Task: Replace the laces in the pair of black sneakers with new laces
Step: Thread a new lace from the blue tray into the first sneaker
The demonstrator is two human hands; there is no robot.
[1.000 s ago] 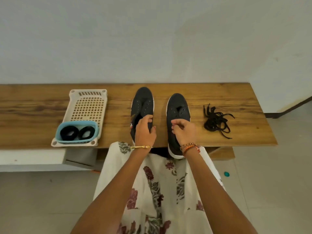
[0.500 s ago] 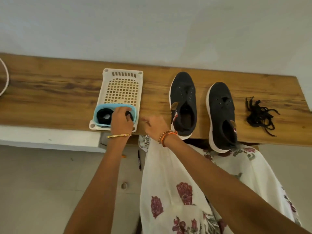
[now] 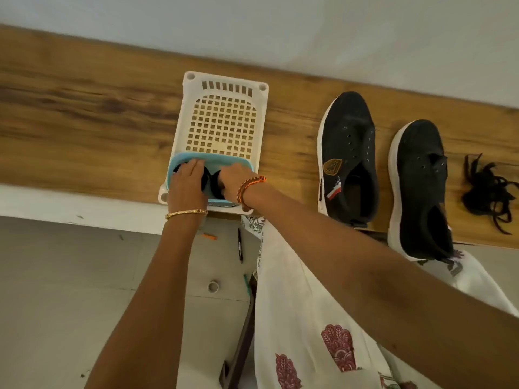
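Reaching into the blue tub [image 3: 237, 160], which sits in the near end of the white basket [image 3: 224, 88], your left hand [image 3: 188, 182] lies with straight fingers on one black lace coil [image 3: 209, 181]. Your right hand [image 3: 234, 179] covers the other; its grip is hidden. Right of the basket on the desk [image 3: 84, 113]: two laceless sneakers [image 3: 348, 127], then one loose lace tangle [image 3: 488, 192].

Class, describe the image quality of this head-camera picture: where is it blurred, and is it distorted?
Head view: motion blur smears the bench at left; the basket and sneakers are sharper; wide-angle tilt slants the bench edge; lighting is soft, without glare.
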